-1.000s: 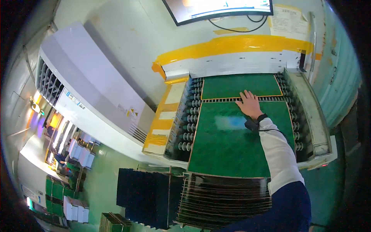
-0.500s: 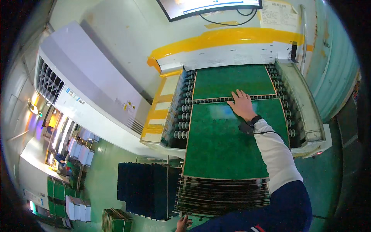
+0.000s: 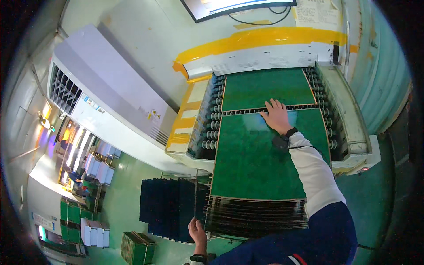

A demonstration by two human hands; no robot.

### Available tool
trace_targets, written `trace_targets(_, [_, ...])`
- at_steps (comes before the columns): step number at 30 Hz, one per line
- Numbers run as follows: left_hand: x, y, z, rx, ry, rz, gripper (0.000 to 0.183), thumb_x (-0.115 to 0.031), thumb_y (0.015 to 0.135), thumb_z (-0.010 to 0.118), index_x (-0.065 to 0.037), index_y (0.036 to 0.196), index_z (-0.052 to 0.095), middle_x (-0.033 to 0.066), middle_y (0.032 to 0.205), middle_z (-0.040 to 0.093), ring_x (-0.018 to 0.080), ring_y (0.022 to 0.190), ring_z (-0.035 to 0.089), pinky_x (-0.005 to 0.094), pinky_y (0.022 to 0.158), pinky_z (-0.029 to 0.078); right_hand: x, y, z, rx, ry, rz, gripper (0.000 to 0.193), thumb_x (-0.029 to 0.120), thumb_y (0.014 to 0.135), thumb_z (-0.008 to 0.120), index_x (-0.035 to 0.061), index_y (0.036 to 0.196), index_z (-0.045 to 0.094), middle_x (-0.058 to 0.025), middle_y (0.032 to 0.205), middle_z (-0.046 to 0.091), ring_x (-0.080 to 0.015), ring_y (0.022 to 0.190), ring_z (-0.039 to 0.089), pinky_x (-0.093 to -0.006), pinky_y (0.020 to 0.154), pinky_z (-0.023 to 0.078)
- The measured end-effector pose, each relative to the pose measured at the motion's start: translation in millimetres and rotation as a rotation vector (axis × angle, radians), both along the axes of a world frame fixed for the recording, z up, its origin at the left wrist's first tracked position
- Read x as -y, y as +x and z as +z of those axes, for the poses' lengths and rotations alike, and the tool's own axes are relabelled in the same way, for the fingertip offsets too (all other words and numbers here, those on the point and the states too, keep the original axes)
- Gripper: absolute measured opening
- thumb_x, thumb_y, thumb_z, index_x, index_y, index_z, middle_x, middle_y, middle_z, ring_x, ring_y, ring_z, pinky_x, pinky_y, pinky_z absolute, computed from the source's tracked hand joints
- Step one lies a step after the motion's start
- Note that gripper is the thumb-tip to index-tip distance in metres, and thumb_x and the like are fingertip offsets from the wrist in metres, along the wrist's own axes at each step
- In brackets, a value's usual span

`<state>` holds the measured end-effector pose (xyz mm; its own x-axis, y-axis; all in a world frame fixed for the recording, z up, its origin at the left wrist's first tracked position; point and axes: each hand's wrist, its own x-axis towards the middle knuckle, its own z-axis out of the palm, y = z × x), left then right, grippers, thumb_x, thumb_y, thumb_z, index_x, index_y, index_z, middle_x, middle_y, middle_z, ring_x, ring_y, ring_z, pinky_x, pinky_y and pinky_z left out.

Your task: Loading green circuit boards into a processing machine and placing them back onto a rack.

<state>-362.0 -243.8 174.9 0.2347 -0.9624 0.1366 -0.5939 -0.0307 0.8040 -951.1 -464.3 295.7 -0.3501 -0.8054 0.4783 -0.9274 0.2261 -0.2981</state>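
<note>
Green faces show on two flat panels lying one beyond the other on the roller conveyor (image 3: 210, 144), a narrow gap between them. The near panel (image 3: 247, 168) is the larger in view, its near edge reaching past the conveyor's front, above a row of dark panels (image 3: 256, 215) seen edge-on. The far panel (image 3: 263, 88) lies close to the white guard (image 3: 247, 62) topped with yellow tape (image 3: 265, 36).

The right hand (image 3: 277, 117) is open, palm down and fingers spread, grasping nothing; its palm is over the near panel's far portion, its fingertips at the gap and the far panel's near edge. A dark band (image 3: 290, 132) circles that wrist.

The left hand (image 3: 197, 232) is low, fingers partly curled, at the lower visible end of a thin upright rod (image 3: 196, 194); whether it grips the rod, I cannot tell. Left of the rod stand dark blue-black sheets (image 3: 163, 203). Farther left, green-faced panels (image 3: 137, 247) stand together on the green floor (image 3: 121, 203).
</note>
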Motion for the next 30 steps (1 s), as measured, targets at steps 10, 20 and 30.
trace_targets(10, [5, -90, 53, 0.631, -0.03, -0.307, 0.071, -0.047, 0.082, 0.069, -0.012, 0.141, 0.05, 0.0177, 0.15, 0.04, 0.0407, 0.133, 0.04, 0.0513, 0.111, 0.029, 4, -7, 4, 0.049, 0.057, -0.013, 0.063, 0.049, 0.093, 0.055, 0.0055, 0.139, 0.05, -0.0201, 0.148, 0.043, -0.0367, 0.138, 0.038, -0.0545, 0.112, 0.028])
trace_targets(20, [7, -89, 47, 0.65, -0.028, -0.304, 0.07, -0.045, 0.083, 0.07, -0.012, 0.141, 0.05, 0.0187, 0.15, 0.04, 0.0405, 0.133, 0.04, 0.0515, 0.109, 0.03, 13, -13, 5, 0.027, 0.013, -0.015, 0.062, 0.049, 0.092, 0.057, 0.0052, 0.135, 0.054, -0.019, 0.144, 0.048, -0.0353, 0.135, 0.042, -0.0542, 0.11, 0.031])
trace_targets(30, [9, -92, 50, 0.649, -0.024, -0.306, 0.071, -0.045, 0.08, 0.072, -0.011, 0.14, 0.052, 0.0185, 0.149, 0.041, 0.0403, 0.132, 0.041, 0.0504, 0.11, 0.031, 30, -28, 1, 0.009, -0.016, -0.028, 0.06, 0.049, 0.091, 0.059, 0.0056, 0.133, 0.056, -0.0189, 0.142, 0.05, -0.0356, 0.132, 0.044, -0.0539, 0.108, 0.033])
